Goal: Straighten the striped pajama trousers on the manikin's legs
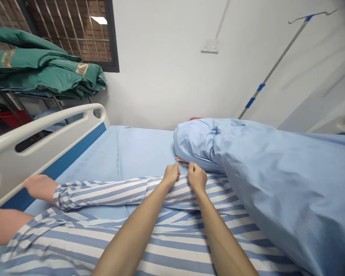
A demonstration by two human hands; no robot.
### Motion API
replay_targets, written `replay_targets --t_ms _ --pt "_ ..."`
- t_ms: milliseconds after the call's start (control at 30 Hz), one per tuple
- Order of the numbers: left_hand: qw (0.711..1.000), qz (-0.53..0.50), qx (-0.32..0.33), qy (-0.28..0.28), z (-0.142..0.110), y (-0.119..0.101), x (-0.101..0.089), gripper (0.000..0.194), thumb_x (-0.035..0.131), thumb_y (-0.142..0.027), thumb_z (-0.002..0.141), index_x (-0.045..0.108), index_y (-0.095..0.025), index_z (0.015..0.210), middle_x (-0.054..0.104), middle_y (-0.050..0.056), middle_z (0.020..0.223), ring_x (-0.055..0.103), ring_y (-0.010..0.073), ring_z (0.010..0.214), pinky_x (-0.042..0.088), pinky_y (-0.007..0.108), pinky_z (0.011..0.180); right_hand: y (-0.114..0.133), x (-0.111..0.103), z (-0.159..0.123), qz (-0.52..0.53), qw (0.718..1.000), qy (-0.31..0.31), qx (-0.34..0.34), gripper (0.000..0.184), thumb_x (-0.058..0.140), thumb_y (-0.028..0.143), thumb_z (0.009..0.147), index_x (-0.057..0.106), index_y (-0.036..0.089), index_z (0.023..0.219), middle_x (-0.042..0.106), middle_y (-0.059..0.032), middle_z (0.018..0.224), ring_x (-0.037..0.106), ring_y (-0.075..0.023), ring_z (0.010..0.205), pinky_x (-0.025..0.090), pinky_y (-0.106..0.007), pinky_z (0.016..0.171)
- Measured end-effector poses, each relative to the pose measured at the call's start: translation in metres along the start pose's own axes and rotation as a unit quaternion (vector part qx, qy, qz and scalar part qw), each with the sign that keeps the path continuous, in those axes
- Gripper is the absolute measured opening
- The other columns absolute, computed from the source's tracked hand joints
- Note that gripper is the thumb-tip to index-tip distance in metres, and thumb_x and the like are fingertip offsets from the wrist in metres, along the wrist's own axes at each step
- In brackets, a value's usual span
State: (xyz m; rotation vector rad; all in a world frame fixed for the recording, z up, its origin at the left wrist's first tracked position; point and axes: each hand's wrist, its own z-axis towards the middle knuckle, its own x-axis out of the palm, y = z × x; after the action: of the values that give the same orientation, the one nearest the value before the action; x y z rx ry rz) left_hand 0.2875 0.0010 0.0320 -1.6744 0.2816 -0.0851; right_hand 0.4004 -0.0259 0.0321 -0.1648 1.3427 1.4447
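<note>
"Both, left hand [171,175] and right hand [197,177], are doing what?"

"I'm seeing closed fists over striped trousers [175,253]; I can't tell whether they're gripping."

"Progress?"

"Legs [109,193] are lying uncovered; blue quilt [264,165], at right, is covering the body above."

1. striped trousers [112,194]: blue and white, worn, bands running along the legs.
2. both legs stretch toward the foot edge of the bed [143,147], parted below the knees, one nearer the far edge.
3. cuffs [64,197] wrinkled just above bare feet [41,187].
</note>
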Motion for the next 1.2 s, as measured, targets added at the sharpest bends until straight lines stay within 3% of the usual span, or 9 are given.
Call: replay_targets --t_ms 67,167,367,500,700,867,933,1033,1200 --pt "0.999 -0.031 -0.010 0.014 -0.005 0.004 -0.030 0.046 0.027 -0.046 0.081 0.042 -0.018 0.048 0.039 -0.003 0.039 0.036 0.0081 0.038 0.030 0.023 0.047 0.001 0.002 0.000 -0.016 1.000 0.013 0.000 0.044 0.031 0.038 0.087 0.069 0.016 0.081 0.066 -0.0128 0.076 0.050 -0.0167 0.061 0.025 -0.027 0.057" --pt "0.999 0.011 0.028 -0.021 -0.020 0.013 -0.097 0.046 0.031 -0.050 0.078 0.043 -0.017 0.048 0.040 -0.003 0.039 0.036 0.0077 0.039 0.029 0.022 0.047 0.002 0.002 0.000 -0.033 0.999 0.019 0.004 0.044 0.031 0.038 0.087 0.069 0.016 0.081 0.066 -0.0136 0.076 0.049 -0.0174 0.060 0.024 -0.027 0.056" --pt "0.972 0.108 0.046 -0.206 -0.059 0.037 -0.254 0.044 0.031 -0.048 0.078 0.039 -0.018 0.046 0.037 -0.004 0.040 0.037 0.0090 0.045 0.030 0.022 0.051 0.002 0.002 -0.001 -0.046 0.999 0.019 0.006 0.043 0.031 0.038 0.086 0.068 0.017 0.080 0.066 -0.0140 0.078 0.050 -0.0195 0.061 0.026 -0.028 0.055" --pt "0.949 0.165 0.045 -0.264 -0.081 0.060 -0.317 0.042 0.029 -0.042 0.080 0.036 -0.019 0.046 0.036 -0.003 0.041 0.038 0.0101 0.047 0.029 0.023 0.052 0.001 0.006 0.000 -0.086 0.996 0.022 0.012 0.043 0.031 0.038 0.085 0.068 0.017 0.079 0.066 -0.0160 0.079 0.051 -0.0222 0.063 0.027 -0.029 0.055" --pt "0.892 0.346 0.015 -0.291 -0.096 0.077 -0.327 0.044 0.028 -0.040 0.084 0.054 -0.018 0.057 0.060 0.004 0.063 0.051 0.0132 0.065 0.030 0.023 0.061 0.000 0.009 0.002 -0.124 0.992 0.031 -0.001 0.042 0.031 0.038 0.084 0.067 0.018 0.076 0.065 -0.0166 0.076 0.051 -0.0238 0.061 0.029 -0.032 0.054" --pt "0.879 0.395 -0.028 -0.266 -0.098 0.074 -0.326 0.047 0.024 -0.042 0.086 0.065 -0.020 0.076 0.067 0.007 0.086 0.058 0.0165 0.083 0.034 0.024 0.070 0.023 0.016 -0.005 -0.102 0.993 0.063 0.004 0.037 0.036 0.040 0.078 0.064 0.018 0.071 0.062 -0.0131 0.067 0.047 -0.0212 0.054 0.029 -0.031 0.051" --pt "0.878 0.405 -0.036 -0.252 -0.099 0.074 -0.327 0.048 0.023 -0.041 0.087 0.065 -0.021 0.079 0.067 0.007 0.089 0.058 0.0168 0.085 0.035 0.025 0.072 0.053 0.029 -0.020 -0.021 0.995 0.071 -0.060 0.038 0.035 0.043 0.078 0.059 0.017 0.064 0.059 -0.0092 0.061 0.045 -0.0186 0.054 0.030 -0.029 0.053" --pt "0.878 0.410 -0.032 -0.243 -0.100 0.074 -0.329 0.050 0.021 -0.041 0.087 0.066 -0.021 0.079 0.068 0.007 0.091 0.059 0.0171 0.086 0.036 0.025 0.073 0.124 0.063 -0.066 0.108 0.970 0.114 -0.185 0.043 0.034 0.052 0.078 0.044 0.019 0.052 0.045 -0.0009 0.050 0.039 -0.0138 0.051 0.029 -0.026 0.051" --pt "0.880 0.404 -0.013 -0.249 -0.099 0.079 -0.333 0.048 0.021 -0.039 0.088 0.065 -0.021 0.083 0.067 0.007 0.091 0.059 0.0170 0.087 0.037 0.026 0.076 0.249 0.139 -0.169 0.261 0.918 0.208 -0.213 0.044 0.032 0.050 0.081 0.035 0.019 0.050 0.036 0.0039 0.047 0.035 -0.0102 0.049 0.028 -0.023 0.049"
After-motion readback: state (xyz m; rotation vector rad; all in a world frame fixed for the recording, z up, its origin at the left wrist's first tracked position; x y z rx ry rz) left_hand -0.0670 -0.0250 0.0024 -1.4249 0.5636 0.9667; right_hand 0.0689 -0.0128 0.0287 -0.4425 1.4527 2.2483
